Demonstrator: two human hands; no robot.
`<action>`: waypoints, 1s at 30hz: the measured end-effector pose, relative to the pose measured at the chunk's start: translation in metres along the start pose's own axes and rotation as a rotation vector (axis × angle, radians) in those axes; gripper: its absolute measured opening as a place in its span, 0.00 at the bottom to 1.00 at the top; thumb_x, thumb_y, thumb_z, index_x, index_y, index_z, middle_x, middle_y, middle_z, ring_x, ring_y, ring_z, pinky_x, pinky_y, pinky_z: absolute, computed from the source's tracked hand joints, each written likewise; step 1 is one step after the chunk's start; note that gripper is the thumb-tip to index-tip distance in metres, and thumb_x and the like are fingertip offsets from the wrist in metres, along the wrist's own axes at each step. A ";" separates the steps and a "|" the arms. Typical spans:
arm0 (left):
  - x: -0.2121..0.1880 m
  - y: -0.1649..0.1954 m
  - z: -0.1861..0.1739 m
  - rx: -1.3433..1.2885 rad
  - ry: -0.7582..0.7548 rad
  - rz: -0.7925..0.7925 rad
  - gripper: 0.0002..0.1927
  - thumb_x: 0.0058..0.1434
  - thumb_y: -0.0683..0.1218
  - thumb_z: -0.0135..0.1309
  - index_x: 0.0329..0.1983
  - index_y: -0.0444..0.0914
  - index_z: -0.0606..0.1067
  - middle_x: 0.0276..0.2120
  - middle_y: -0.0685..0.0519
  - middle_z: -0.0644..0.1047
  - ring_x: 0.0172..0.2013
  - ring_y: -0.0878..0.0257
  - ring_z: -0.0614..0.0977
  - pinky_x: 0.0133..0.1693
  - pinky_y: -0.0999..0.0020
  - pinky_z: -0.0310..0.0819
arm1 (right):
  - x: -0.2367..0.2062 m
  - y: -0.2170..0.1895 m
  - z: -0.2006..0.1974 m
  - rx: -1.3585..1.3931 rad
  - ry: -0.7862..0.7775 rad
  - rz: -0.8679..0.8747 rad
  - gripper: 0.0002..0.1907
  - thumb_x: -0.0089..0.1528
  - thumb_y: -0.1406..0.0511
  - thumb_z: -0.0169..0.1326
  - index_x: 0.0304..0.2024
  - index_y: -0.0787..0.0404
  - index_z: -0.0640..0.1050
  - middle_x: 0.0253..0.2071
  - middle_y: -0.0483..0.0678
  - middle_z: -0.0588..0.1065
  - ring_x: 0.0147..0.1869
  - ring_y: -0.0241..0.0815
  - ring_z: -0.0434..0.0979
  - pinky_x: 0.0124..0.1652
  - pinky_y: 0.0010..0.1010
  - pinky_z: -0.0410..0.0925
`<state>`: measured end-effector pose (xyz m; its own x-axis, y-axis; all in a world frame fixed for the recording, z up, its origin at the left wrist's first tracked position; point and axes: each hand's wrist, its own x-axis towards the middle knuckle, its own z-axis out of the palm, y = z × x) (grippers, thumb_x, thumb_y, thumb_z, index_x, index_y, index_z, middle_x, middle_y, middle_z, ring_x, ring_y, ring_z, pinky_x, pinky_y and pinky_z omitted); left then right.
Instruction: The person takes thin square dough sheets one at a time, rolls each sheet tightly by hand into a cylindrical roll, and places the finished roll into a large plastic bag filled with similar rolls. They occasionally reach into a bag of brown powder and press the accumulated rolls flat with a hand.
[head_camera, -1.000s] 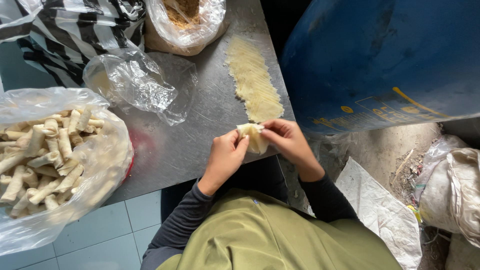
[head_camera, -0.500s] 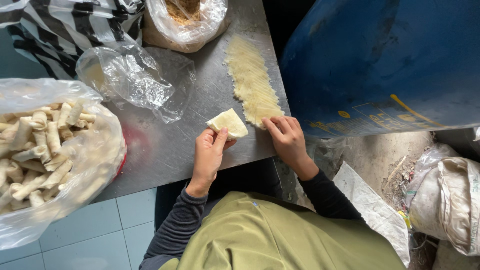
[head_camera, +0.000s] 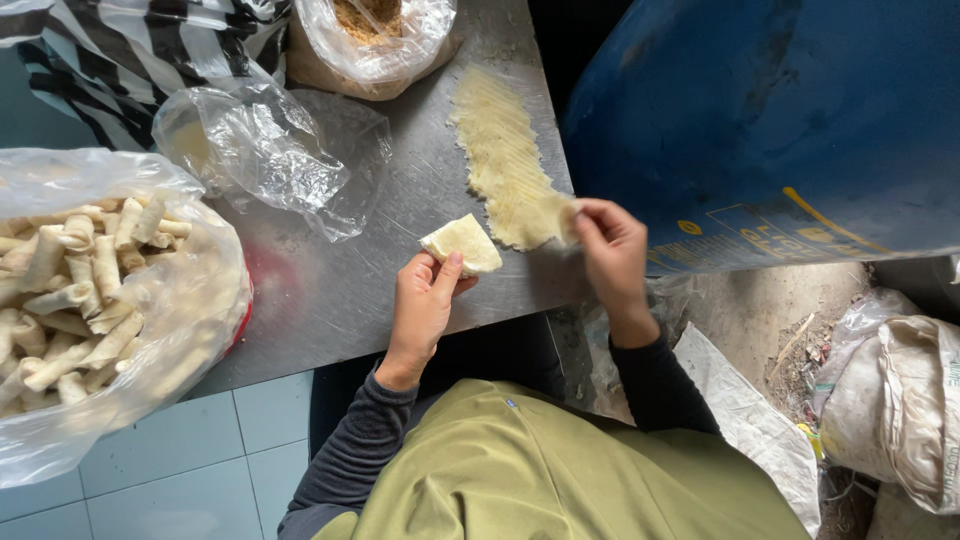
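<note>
Folded pastry piece (head_camera: 462, 244) pinched in left hand (head_camera: 422, 305) above metal table (head_camera: 330, 290). Right hand (head_camera: 610, 250) gripping near end of overlapped wrapper row (head_camera: 505, 160). Further left, crumpled clear bag (head_camera: 265, 150); large bag of finished rolls (head_camera: 90, 290). Blue drum (head_camera: 760, 120) at right.

My left hand (head_camera: 422, 308) holds a folded wrapper (head_camera: 461, 244) over the metal table (head_camera: 330, 290) while my right hand (head_camera: 610, 248) pinches the wrapper stack (head_camera: 505, 160).
</note>
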<state>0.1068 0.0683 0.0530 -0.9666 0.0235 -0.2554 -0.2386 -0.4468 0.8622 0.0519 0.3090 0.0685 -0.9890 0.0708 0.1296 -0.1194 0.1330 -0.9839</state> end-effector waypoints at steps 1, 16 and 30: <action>0.000 0.000 0.000 -0.001 0.000 0.000 0.15 0.72 0.48 0.50 0.52 0.31 0.75 0.46 0.50 0.82 0.46 0.66 0.83 0.50 0.67 0.80 | 0.009 -0.001 -0.004 0.168 0.031 0.087 0.07 0.68 0.71 0.56 0.47 0.64 0.82 0.41 0.48 0.81 0.43 0.35 0.79 0.43 0.25 0.72; -0.001 0.003 0.005 -0.008 -0.011 -0.007 0.15 0.72 0.47 0.50 0.53 0.31 0.75 0.46 0.51 0.81 0.46 0.66 0.82 0.51 0.68 0.80 | -0.021 -0.011 0.021 -0.965 -0.296 -0.724 0.15 0.58 0.75 0.57 0.49 0.63 0.80 0.43 0.49 0.77 0.49 0.47 0.78 0.50 0.38 0.70; 0.002 -0.009 0.011 -0.029 -0.050 0.007 0.16 0.72 0.46 0.50 0.56 0.31 0.75 0.48 0.50 0.81 0.47 0.66 0.83 0.50 0.69 0.80 | -0.020 -0.008 0.018 -0.917 -0.335 -0.702 0.18 0.57 0.76 0.58 0.50 0.65 0.80 0.43 0.51 0.77 0.49 0.50 0.78 0.50 0.38 0.71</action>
<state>0.1059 0.0820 0.0496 -0.9720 0.0641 -0.2263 -0.2292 -0.4733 0.8506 0.0711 0.2889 0.0715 -0.7230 -0.5409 0.4297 -0.6691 0.7032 -0.2406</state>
